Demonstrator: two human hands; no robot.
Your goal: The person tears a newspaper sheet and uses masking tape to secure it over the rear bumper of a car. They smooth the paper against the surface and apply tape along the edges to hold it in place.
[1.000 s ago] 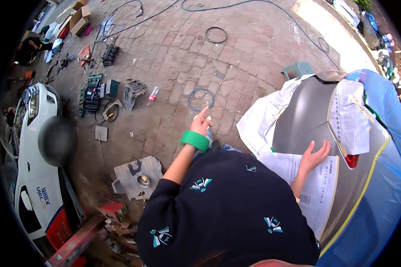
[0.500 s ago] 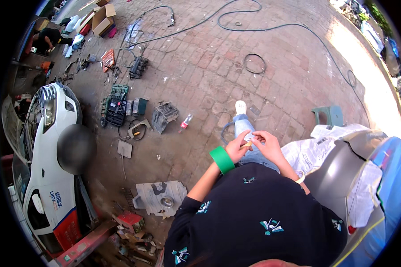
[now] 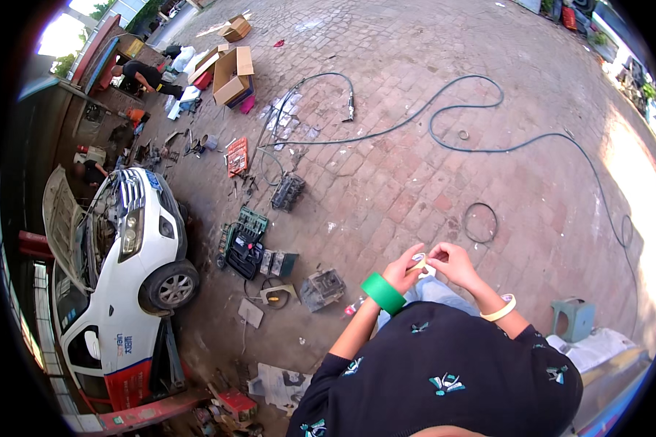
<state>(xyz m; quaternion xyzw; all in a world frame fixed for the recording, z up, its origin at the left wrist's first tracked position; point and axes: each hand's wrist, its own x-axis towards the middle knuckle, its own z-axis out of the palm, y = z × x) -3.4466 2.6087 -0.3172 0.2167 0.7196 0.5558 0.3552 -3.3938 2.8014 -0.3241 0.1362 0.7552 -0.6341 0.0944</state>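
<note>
My left hand [image 3: 399,272] is closed on a small pale yellow strip [image 3: 418,266] that looks like tape, with a whitish rounded bit at its upper end. Close beside it, my right hand [image 3: 453,264] has thumb and fingers pinched together at the strip's right end. What lies between those fingertips is too small to make out. A wide green tape roll [image 3: 383,293] rings my left wrist, and a narrow cream tape roll [image 3: 499,309] hangs around the right one. Both hands are in front of my body, above my jeans.
A white car [image 3: 138,291] with raised hood stands at left. Tool cases [image 3: 244,244], engine parts [image 3: 322,289] and cardboard boxes [image 3: 233,76] lie on the brick paving. A hose [image 3: 386,136] snakes across it. At right stand a green-grey stool [image 3: 573,319] and a partly covered panel [image 3: 612,382].
The view has shifted up and left, so more of the yard and car shows. My hands stay together at the yellow strip, the right hand's fingers now more curled.
</note>
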